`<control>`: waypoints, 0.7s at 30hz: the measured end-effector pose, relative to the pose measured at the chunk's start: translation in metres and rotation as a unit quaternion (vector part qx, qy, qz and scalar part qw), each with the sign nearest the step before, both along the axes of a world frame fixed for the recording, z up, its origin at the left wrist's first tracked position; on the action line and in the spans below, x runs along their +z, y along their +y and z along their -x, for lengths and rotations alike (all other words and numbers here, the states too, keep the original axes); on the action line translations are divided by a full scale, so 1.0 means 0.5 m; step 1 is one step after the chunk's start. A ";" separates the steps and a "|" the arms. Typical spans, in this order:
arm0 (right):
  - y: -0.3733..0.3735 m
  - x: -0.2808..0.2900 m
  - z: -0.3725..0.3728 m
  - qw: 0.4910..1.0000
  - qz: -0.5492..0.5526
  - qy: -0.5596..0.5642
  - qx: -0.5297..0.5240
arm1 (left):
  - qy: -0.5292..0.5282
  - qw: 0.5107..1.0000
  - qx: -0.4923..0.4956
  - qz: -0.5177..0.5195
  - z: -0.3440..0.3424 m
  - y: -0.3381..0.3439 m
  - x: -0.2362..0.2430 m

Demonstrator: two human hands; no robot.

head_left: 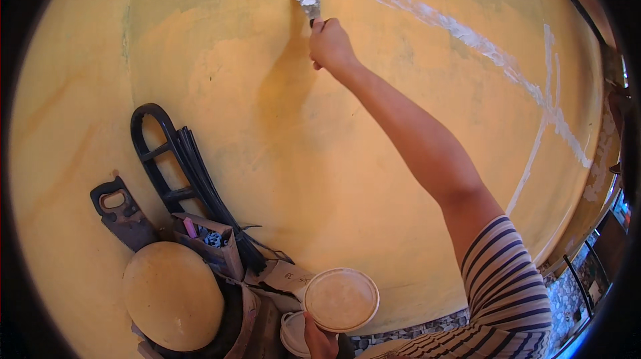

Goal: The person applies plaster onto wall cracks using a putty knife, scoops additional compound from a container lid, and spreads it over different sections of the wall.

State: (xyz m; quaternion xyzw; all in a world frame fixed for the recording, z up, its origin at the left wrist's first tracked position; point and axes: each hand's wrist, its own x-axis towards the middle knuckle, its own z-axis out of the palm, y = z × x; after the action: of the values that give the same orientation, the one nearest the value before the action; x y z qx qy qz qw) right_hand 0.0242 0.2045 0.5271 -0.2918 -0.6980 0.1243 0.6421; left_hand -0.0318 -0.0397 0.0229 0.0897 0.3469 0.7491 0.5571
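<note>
My right hand point(332, 45) grips a putty knife point(311, 4) by its handle, arm stretched up along the yellow wall point(247, 125). White filler coats the blade, which lies against the wall at the left end of a long smeared strip of white filler point(461, 30). Low in front of me, my left hand point(322, 340) is closed on the rim of a round, pale lid point(342, 299); most of its fingers are hidden below. Beside that hand, partly covered, sits another round white container point(294, 333).
A handsaw point(123, 215) and a black ladder-shaped plastic frame point(160, 152) lean on the wall at left. Below them are a large round tan object point(173, 295) and a cardboard box point(224, 252) of small items. Thinner filler lines point(531, 152) cross at right, near dark metal bars point(577, 285).
</note>
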 end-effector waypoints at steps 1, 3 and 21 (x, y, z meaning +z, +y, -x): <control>-0.006 0.012 -0.025 1.000 -0.002 0.001 -0.005 | 0.001 1.000 -0.007 -0.003 -0.007 0.002 0.001; -0.001 0.043 -0.060 1.000 -0.021 0.020 -0.009 | 0.006 1.000 -0.015 -0.006 -0.010 0.003 0.001; -0.007 0.133 -0.289 0.909 -0.154 -0.224 -0.317 | 0.010 0.998 -0.035 0.052 -0.025 0.030 0.014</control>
State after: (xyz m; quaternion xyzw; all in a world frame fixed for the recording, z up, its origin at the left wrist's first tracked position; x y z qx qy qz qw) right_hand 0.1687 0.2009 0.5934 -0.4149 -0.7047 -0.2632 0.5119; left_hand -0.0194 -0.0247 0.0300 0.0803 0.3873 0.7092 0.5836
